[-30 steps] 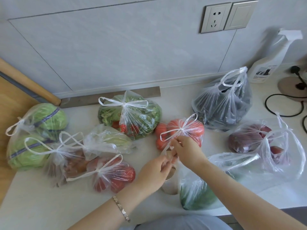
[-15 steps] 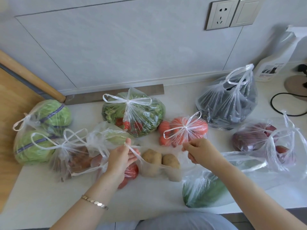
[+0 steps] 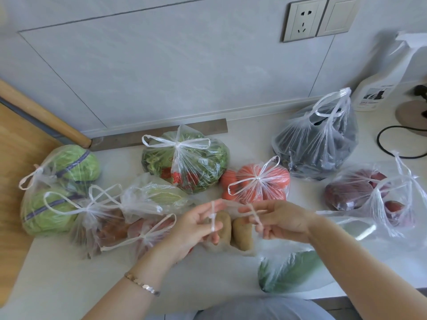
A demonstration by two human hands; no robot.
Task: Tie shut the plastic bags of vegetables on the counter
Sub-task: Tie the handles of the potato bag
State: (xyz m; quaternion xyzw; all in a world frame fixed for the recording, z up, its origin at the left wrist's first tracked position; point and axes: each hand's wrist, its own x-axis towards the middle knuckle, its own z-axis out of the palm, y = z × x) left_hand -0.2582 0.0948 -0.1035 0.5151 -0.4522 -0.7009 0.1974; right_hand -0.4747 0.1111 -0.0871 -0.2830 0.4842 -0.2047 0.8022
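— Potato bag (image 3: 227,229): where is it?
— Centre of the tabletop (image 3: 57,280), between both hands, 2 potatoes inside.
— Fingers?
— Left hand (image 3: 196,224) has 1 twisted handle looped round its fingers; right hand (image 3: 280,219) pinches the other handle. Mouth unknotted.
— Neighbours?
— Knotted tomato bag (image 3: 256,184) at 12 o'clock, untied green-vegetable bag (image 3: 291,272) at 4 o'clock.
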